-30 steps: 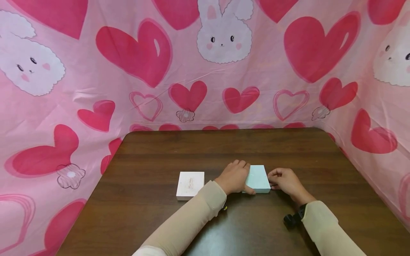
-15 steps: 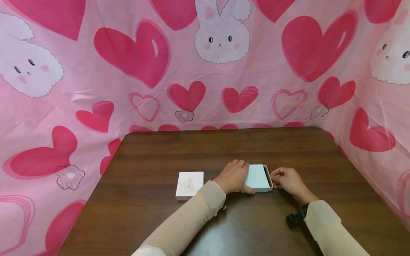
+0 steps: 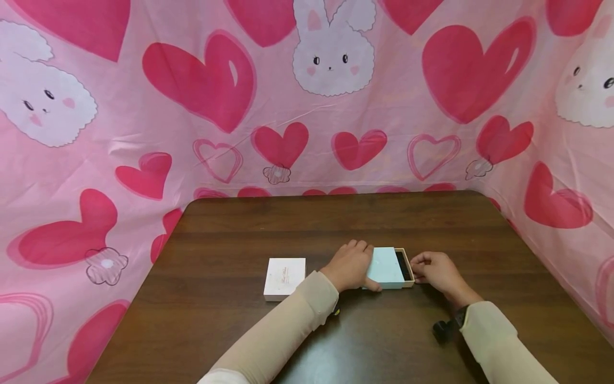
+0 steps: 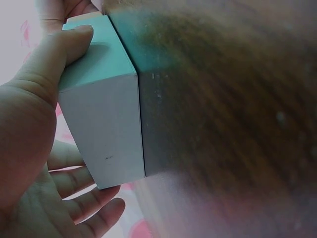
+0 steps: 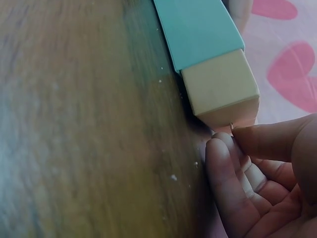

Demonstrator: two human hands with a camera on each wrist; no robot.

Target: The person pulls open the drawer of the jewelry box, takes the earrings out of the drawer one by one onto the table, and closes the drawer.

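A light blue drawer box (image 3: 386, 268) lies flat on the table, right of centre. My left hand (image 3: 348, 265) grips its outer sleeve from the left, the thumb (image 4: 79, 42) along the near side and the fingers on the far side. From the right end a tan inner drawer (image 5: 223, 85) sticks partly out, with a dark interior showing in the head view. At that end my right hand (image 3: 437, 273) pinches a small tab between thumb and fingertips; the tab is mostly hidden. What lies deeper in the drawer is covered by the sleeve.
A white square box (image 3: 285, 277) with small gold lettering lies left of my left hand on the dark wooden table (image 3: 297, 224). Pink cloth (image 3: 297, 112) printed with hearts and rabbits hangs behind and beside the table. A black wrist camera (image 3: 443, 332) is on my right wrist.
The inner drawer has slid out to the right from inside the blue sleeve, which was closed a second ago. My right hand has moved right with it; my left hand stays in place.
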